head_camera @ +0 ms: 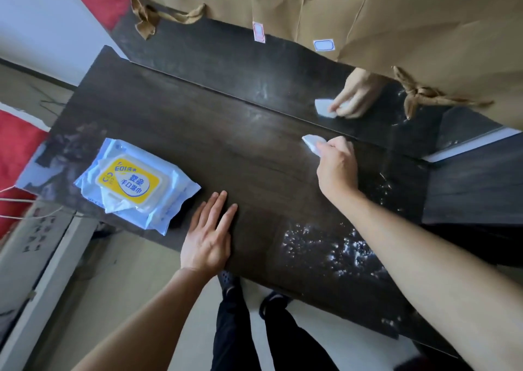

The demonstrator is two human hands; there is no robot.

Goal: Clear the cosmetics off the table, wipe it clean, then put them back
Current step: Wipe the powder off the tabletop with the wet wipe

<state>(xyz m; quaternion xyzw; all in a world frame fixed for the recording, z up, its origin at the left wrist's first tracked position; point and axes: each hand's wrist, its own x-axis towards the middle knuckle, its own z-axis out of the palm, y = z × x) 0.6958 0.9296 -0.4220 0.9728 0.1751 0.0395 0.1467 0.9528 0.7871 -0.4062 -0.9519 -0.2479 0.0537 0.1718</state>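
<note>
A dark wooden table (226,144) fills the middle of the head view. My right hand (336,164) presses a folded white wet wipe (311,143) onto the tabletop near its far edge. My left hand (209,235) lies flat with fingers apart on the near edge and holds nothing. A light-blue pack of wet wipes (133,184) with a yellow label lies on the left part of the table, its flap lifted. No cosmetics show on the table.
A glossy dark panel (283,68) behind the table mirrors my right hand and the wipe. Brown paper (368,11) with two small labels covers the wall above. Wet streaks (339,246) glisten on the table's right part. My legs and shoes stand below the near edge.
</note>
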